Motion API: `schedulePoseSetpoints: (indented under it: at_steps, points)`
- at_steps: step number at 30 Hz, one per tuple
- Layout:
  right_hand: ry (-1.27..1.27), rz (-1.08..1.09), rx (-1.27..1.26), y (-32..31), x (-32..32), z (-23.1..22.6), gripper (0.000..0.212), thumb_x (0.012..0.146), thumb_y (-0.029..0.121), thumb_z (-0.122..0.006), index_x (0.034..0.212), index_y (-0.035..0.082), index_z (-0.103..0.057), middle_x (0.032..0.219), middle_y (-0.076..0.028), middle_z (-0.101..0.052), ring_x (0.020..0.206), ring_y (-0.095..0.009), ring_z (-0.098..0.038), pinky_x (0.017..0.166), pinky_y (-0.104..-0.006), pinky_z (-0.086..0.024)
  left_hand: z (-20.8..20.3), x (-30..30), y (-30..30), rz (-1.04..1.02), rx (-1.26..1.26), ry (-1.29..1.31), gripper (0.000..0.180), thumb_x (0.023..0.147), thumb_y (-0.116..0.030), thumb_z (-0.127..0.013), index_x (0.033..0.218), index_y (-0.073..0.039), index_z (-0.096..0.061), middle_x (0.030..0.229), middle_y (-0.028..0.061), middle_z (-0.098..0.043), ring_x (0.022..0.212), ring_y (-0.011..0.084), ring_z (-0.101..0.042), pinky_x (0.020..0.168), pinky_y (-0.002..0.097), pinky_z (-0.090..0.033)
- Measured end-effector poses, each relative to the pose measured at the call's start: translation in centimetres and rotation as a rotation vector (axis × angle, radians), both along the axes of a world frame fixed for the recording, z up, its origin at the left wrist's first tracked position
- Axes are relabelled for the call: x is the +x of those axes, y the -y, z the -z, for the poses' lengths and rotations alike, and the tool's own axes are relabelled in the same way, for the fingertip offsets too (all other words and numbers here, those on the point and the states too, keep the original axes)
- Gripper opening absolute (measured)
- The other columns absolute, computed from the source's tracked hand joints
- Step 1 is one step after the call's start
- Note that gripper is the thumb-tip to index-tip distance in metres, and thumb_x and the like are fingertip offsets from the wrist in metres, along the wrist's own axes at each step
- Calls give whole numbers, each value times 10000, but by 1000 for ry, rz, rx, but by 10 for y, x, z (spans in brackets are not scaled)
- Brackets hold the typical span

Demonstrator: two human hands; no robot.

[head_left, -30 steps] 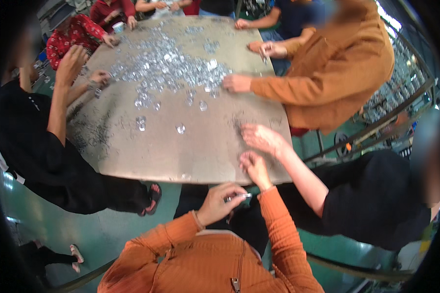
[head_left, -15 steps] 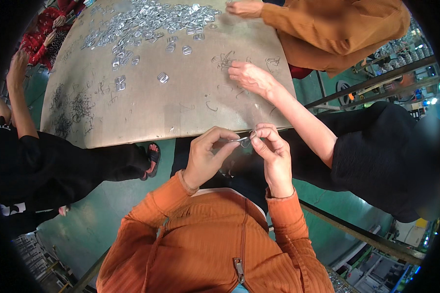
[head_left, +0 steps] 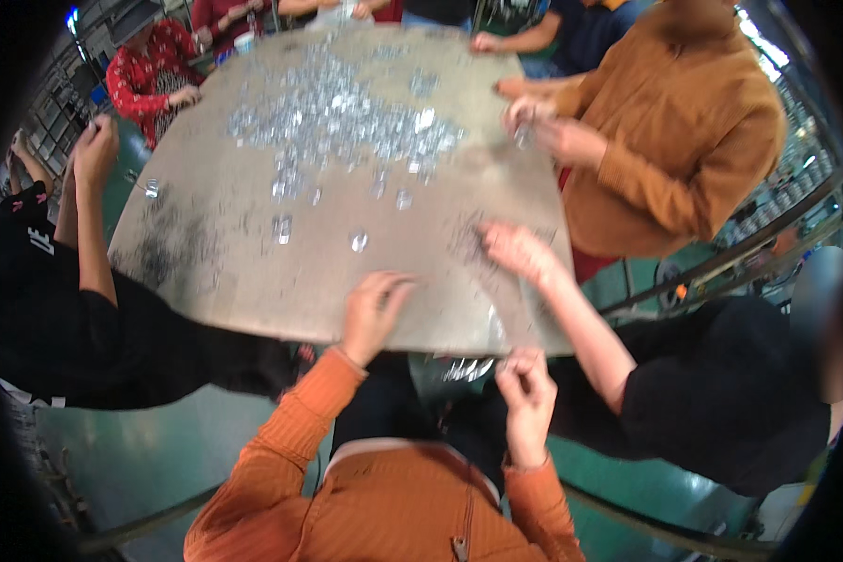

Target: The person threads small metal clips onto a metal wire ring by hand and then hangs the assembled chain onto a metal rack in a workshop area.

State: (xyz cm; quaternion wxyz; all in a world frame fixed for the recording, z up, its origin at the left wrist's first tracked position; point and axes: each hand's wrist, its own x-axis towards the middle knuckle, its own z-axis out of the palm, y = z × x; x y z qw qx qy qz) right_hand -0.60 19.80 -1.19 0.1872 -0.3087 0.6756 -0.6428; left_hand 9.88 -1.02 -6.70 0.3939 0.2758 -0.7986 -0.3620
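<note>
My left hand (head_left: 373,314) is over the near edge of the table (head_left: 281,304). Its thumb and curled fingers are a little apart, somewhat blurred, and I see nothing between them. A single shiny metal buckle (head_left: 359,241) lies just beyond it. Lower and to the right, my right hand (head_left: 526,403) is closed in a pinch near the table edge; whatever its fingertips hold is too small to make out. Between my hands, under the table's edge, several shiny metal pieces (head_left: 466,370) show over my lap. What they rest in is unclear.
A wide pile of metal buckles (head_left: 347,117) covers the table's far middle. Dark thin wire bits (head_left: 173,248) lie at the left. A co-worker's hand (head_left: 520,251) touches more wires at the right. Other people stand around the table.
My hands have come apart: the left moved up over the table, and the metal piece it held no longer shows. The view has tilted up, bringing in the table's far side.
</note>
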Motion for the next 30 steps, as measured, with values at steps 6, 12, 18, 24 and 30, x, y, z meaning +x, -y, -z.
schedulePoseSetpoints:
  at_steps: [6, 12, 18, 24, 30]
  points:
    - [246, -57, -68, -12, 1, 6, 28, 847, 22, -583, 872, 9, -579, 840, -37, -574, 627, -71, -510, 517, -189, -385, 65, 8, 115, -377, -266, 296, 212, 735, -88, -676, 929, -10, -642, 920, 160, -613, 890, 318, -577, 806, 400, -452]
    - [344, -125, -119, -16, 0, 8, 51, 869, 29, -555, 906, -5, -559, 899, -112, -601, 653, -120, -574, 485, -188, -420, 59, 5, 148, -221, 26, 414, 302, 660, -75, -741, 928, -22, -612, 787, 133, -618, 707, 267, -608, 665, 360, -486]
    - [397, -167, -114, -18, 2, 9, 60, 884, 44, -535, 909, -9, -543, 909, -121, -593, 693, -152, -602, 491, -206, -456, 37, -3, 107, 98, 499, 129, 363, 752, -22, -660, 1096, -41, -548, 814, 57, -628, 697, 122, -599, 615, 261, -487]
    - [362, -216, -123, -14, 2, 12, 48, 881, 28, -526, 904, -13, -531, 892, -119, -591, 721, -162, -609, 551, -234, -506, -21, -13, -27, 424, 813, -185, 230, 830, -19, -615, 1054, -21, -563, 937, 44, -625, 834, 96, -600, 695, 229, -493]
    - [316, -210, -156, -9, 2, 10, 98, 880, 19, -530, 954, 2, -467, 865, -124, -598, 694, -161, -606, 566, -241, -513, -52, -11, -82, 541, 783, -271, 189, 826, 7, -614, 1011, 7, -580, 942, 50, -622, 851, 81, -590, 729, 226, -494]
